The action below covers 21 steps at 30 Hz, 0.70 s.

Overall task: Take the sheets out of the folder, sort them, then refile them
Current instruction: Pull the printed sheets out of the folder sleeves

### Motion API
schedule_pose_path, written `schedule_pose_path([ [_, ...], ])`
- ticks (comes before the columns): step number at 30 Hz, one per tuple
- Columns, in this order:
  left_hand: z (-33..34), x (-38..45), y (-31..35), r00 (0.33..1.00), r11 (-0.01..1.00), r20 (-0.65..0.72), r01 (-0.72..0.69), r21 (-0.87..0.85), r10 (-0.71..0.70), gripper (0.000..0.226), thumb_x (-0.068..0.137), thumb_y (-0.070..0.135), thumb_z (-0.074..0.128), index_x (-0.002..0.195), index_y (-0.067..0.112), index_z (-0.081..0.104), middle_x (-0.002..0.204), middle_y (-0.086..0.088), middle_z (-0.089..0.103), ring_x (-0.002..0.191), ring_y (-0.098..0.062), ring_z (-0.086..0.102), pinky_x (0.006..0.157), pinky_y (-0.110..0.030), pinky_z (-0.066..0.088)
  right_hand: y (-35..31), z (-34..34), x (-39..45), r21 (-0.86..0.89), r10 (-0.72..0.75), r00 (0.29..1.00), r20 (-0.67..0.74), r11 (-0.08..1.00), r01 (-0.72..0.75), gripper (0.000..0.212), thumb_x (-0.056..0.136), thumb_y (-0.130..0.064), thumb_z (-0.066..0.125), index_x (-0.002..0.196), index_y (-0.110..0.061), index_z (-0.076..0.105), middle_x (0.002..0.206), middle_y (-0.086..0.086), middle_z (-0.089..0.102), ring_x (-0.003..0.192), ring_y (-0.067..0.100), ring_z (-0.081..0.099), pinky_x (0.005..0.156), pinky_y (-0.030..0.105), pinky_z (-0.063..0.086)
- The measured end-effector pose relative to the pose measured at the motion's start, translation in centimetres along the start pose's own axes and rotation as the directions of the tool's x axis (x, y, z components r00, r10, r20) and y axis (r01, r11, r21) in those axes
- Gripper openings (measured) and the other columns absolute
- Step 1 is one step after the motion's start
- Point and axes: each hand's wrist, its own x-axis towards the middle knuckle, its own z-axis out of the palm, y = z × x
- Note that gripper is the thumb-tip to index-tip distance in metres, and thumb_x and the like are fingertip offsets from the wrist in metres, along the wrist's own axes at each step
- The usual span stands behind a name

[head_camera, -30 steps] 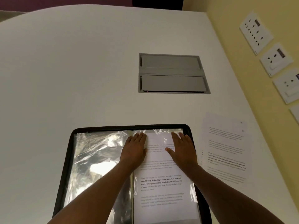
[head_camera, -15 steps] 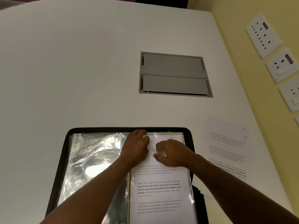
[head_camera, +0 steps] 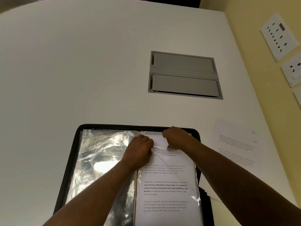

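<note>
While the black open folder with shiny clear plastic sleeves (head_camera: 68,173) lies flat at about 6 o'clock on the big white table (head_camera: 81,62), both hands work at the top of its right-hand page. The left hand (head_camera: 140,150) has its fingers curled and pinches the top edge of the clear plastic sleeve (head_camera: 164,148), pulling it down a bit. The right hand (head_camera: 176,138) is curled too, at the top of the white printed sheet (head_camera: 166,188) inside that sleeve; it seems to grip the paper's top edge, but the fingertips are hidden.

One second ago both hands lay flat with straight fingers on this page. Half a second ago they had begun to curl near the top. Now the sleeve's mouth is pulled open and the right hand has moved up to the folder's top rim.

At about 3 o'clock from the folder, apart from it, loose white printed sheets (head_camera: 236,144) lie on the table. At 12 o'clock sits a grey metal hatch with two flaps (head_camera: 184,75), set into the table. At 2 o'clock, white wall sockets (head_camera: 276,36) hang on the yellow wall (head_camera: 244,22).
</note>
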Motion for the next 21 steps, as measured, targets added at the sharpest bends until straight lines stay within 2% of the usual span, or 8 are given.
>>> schedule_pose_path([
  [4, -0.3, 0.0, 0.1, 1.0, 1.0, 0.022, -0.006, 0.005, 0.006, 0.02, 0.076, 0.021, 0.044, 0.081, 0.017, 0.063, 0.077, 0.0, 0.063, 0.077, -0.022, 0.056, 0.067, -0.033, 0.047, -0.3, 0.3, 0.0, -0.024, 0.035, 0.999, 0.038, 0.999, -0.035, 0.063, 0.077, -0.031, 0.079, 0.13, -0.014, 0.049, 0.123, 0.008, 0.058, 0.111, 0.027, 0.058, 0.087, 0.039, 0.051],
  [7, -0.6, 0.1, 0.3, 1.0, 1.0, 0.02, -0.008, 0.01, 0.007, 0.022, 0.077, 0.022, 0.043, 0.082, 0.016, 0.064, 0.078, -0.001, 0.064, 0.077, -0.022, 0.057, 0.067, -0.034, 0.047, -0.4, 0.5, 0.1, -0.079, 0.056, 0.998, 0.042, 0.995, -0.053, 0.055, 0.076, -0.036, 0.08, 0.121, -0.014, 0.056, 0.118, 0.006, 0.061, 0.106, 0.025, 0.06, 0.084, 0.038, 0.052],
  [12, -0.7, 0.6, 0.8, 0.998, 0.999, 0.043, 0.035, 0.014, -0.035, 0.017, 0.08, 0.018, 0.051, 0.092, 0.014, 0.064, 0.089, -0.003, 0.065, 0.089, -0.023, 0.056, 0.077, -0.034, 0.045, -0.3, 0.8, -0.2, -0.11, 0.055, 0.994, -0.097, 0.992, -0.065, 0.071, 0.072, -0.038, 0.082, 0.13, -0.016, 0.048, 0.121, 0.006, 0.056, 0.106, 0.023, 0.06, 0.077, 0.035, 0.047],
  [16, -0.8, 0.7, 1.1, 0.998, 1.0, 0.062, 0.013, 0.012, -0.014, 0.02, 0.086, 0.021, 0.05, 0.102, 0.016, 0.061, 0.101, -0.002, 0.064, 0.098, -0.019, 0.052, 0.084, -0.03, 0.039, 0.1, 0.7, -0.3, -0.111, 0.097, 0.994, -0.054, 0.989, -0.103, 0.073, 0.071, -0.043, 0.082, 0.129, -0.017, 0.046, 0.117, 0.004, 0.061, 0.105, 0.022, 0.061, 0.079, 0.036, 0.048],
  [21, -0.9, 0.8, 1.2, 0.997, 1.0, 0.08, 0.004, 0.009, -0.005, 0.021, 0.089, 0.022, 0.047, 0.105, 0.016, 0.06, 0.104, -0.003, 0.064, 0.1, -0.018, 0.052, 0.085, -0.028, 0.036, 0.6, 0.4, -0.3, -0.108, 0.131, 0.991, 0.016, 0.986, -0.129, 0.066, 0.075, -0.045, 0.079, 0.126, -0.016, 0.051, 0.121, 0.004, 0.06, 0.109, 0.022, 0.06, 0.087, 0.036, 0.049],
])
